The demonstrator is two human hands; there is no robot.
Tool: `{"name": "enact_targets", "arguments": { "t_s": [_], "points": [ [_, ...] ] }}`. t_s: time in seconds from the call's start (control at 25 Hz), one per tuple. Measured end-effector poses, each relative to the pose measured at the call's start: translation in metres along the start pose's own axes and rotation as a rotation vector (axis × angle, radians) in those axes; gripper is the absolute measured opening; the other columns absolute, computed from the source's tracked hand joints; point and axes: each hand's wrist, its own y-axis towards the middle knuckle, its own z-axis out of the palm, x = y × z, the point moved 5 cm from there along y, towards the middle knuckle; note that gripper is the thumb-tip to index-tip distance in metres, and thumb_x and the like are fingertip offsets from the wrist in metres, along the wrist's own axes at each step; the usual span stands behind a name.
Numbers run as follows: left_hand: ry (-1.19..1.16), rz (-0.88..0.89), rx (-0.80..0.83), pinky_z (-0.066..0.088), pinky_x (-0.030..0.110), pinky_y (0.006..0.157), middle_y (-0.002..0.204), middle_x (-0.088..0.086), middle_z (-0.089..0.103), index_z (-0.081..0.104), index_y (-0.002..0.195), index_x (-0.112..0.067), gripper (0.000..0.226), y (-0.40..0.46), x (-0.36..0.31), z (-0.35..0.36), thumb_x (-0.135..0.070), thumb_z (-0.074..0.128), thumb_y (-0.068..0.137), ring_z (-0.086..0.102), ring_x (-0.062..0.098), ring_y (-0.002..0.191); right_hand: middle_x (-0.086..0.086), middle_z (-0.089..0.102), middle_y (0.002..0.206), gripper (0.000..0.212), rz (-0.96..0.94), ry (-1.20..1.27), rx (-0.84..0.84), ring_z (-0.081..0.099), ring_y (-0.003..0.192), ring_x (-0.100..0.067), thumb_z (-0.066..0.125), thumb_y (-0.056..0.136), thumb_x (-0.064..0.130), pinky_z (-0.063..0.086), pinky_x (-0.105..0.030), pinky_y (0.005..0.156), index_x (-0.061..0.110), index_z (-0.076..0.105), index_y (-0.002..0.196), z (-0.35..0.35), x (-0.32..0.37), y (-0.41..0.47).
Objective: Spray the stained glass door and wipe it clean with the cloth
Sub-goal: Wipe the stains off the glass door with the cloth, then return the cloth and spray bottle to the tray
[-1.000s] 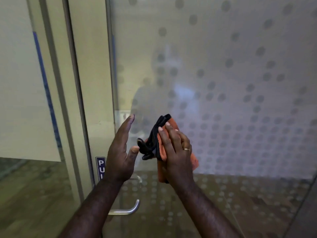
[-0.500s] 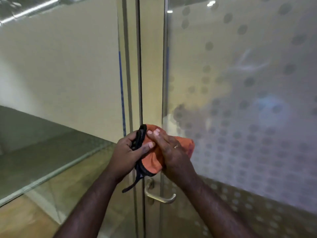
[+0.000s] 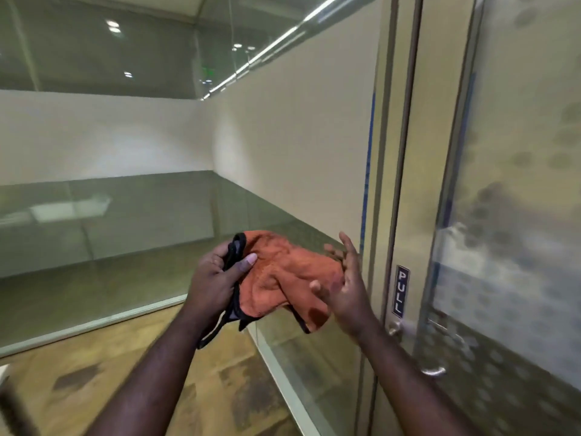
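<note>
Both hands have come away from the glass door [image 3: 509,215] since half a second ago, and the view has swung toward 9 o'clock, so the door now fills only the 3 o'clock side of the frame. Back then the right hand pressed the cloth near the door's edge; now the cloth [image 3: 283,275] hangs in front of the chest, clear of the glass.

Left hand [image 3: 217,278] pinches the cloth's dark-trimmed edge, thumb clamped over the orange fabric and fingers curled behind. Right hand [image 3: 342,284] is spread, fingers splayed and blurred, palm against the cloth's 3 o'clock end without closing on it.

As I judge it, the person is refolding the cloth for a fresh face before another pass. Its long axis runs from 9 to 3 o'clock between the hands, and the door lies at 3 o'clock of the right fingers, so the right hand is nearer the glass and best placed to carry the cloth back. A PULL sign [image 3: 401,291] and the door handle [image 3: 434,369] sit just beyond that wrist. No spray bottle is in view.
</note>
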Motion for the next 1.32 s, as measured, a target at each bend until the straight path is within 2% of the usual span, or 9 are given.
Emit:
{"name": "enact_targets", "arguments": {
  "t_s": [0.08,0.2,0.36,0.48,0.6,0.76,1.0,1.16,1.32],
  "points": [
    [0.015,-0.007,-0.092,0.058,0.037,0.079,0.109,0.013,0.075,0.069,0.112,-0.011,0.025,-0.016,-0.009,-0.042,-0.008,0.065,0.087,0.072,0.024,0.09,-0.007,0.053,0.135,0.117,0.174,0.263,0.047,0.054,0.122,-0.015,0.085,0.05,0.059,0.048,-0.028,0.097,0.023,0.03,0.146,0.037,-0.014,0.001],
    [0.023,-0.022,-0.216,0.06,0.032,0.065,0.103,0.01,0.076,0.072,0.105,-0.018,0.02,-0.041,-0.021,-0.101,-0.011,0.066,0.087,0.073,0.023,0.084,-0.012,0.07,0.113,0.06,0.261,0.455,0.204,0.065,0.105,-0.023,0.082,0.065,0.018,0.053,-0.024,0.081,0.01,0.059,0.121,0.099,-0.02,-0.002],
    [0.182,-0.02,-0.367,0.059,0.041,0.079,0.107,0.009,0.076,0.07,0.11,-0.018,0.022,-0.08,-0.036,-0.184,-0.012,0.067,0.089,0.073,0.025,0.092,-0.011,0.074,0.104,0.033,0.291,0.458,0.271,0.068,0.102,-0.029,0.077,0.076,0.001,0.056,-0.035,0.084,0.008,0.069,0.107,0.181,-0.012,-0.01],
    [0.422,0.015,-0.427,0.059,0.028,0.08,0.103,-0.005,0.077,0.07,0.109,-0.027,0.024,-0.114,-0.053,-0.244,-0.014,0.069,0.089,0.072,0.014,0.097,-0.007,0.074,0.104,0.029,0.297,0.444,0.297,0.068,0.102,-0.026,0.074,0.08,0.003,0.054,-0.041,0.091,0.009,0.069,0.107,0.244,0.005,-0.022],
    [0.527,0.029,-0.465,0.056,0.019,0.074,0.1,-0.01,0.076,0.071,0.099,-0.038,0.025,-0.149,-0.069,-0.297,-0.016,0.071,0.087,0.071,0.007,0.094,0.001,0.076,0.099,0.025,0.279,0.406,0.308,0.07,0.095,-0.016,0.076,0.08,0.009,0.056,-0.033,0.083,0.018,0.07,0.102,0.301,0.027,-0.044],
    [0.581,0.03,-0.539,0.057,0.022,0.08,0.104,-0.008,0.076,0.072,0.11,-0.028,0.028,-0.195,-0.094,-0.366,-0.019,0.075,0.083,0.07,0.006,0.098,0.004,0.075,0.093,0.02,0.246,0.403,0.312,0.071,0.089,-0.014,0.076,0.08,0.01,0.057,-0.024,0.075,0.022,0.069,0.094,0.374,0.057,-0.071],
    [0.657,0.022,-0.684,0.05,0.006,0.065,0.086,-0.025,0.073,0.071,0.108,-0.029,0.029,-0.258,-0.119,-0.444,-0.019,0.078,0.081,0.065,-0.015,0.082,-0.002,0.074,0.099,0.027,0.24,0.386,0.41,0.07,0.092,-0.018,0.077,0.08,0.015,0.057,-0.035,0.08,0.013,0.07,0.106,0.471,0.079,-0.105],
    [0.745,-0.056,-0.791,0.054,0.01,0.067,0.092,-0.02,0.073,0.071,0.112,-0.029,0.036,-0.3,-0.123,-0.491,-0.03,0.081,0.077,0.066,-0.015,0.082,0.001,0.075,0.096,0.027,0.274,0.403,0.474,0.071,0.089,-0.016,0.078,0.078,0.016,0.056,-0.031,0.076,0.018,0.07,0.104,0.53,0.082,-0.131],
    [0.721,-0.186,-0.894,0.055,0.014,0.065,0.09,-0.015,0.076,0.074,0.099,-0.034,0.029,-0.337,-0.11,-0.537,-0.04,0.083,0.071,0.07,-0.004,0.083,-0.002,0.074,0.095,0.023,0.308,0.398,0.543,0.07,0.089,-0.02,0.078,0.078,0.017,0.058,-0.036,0.076,0.017,0.071,0.101,0.585,0.077,-0.156]
  ]
}}
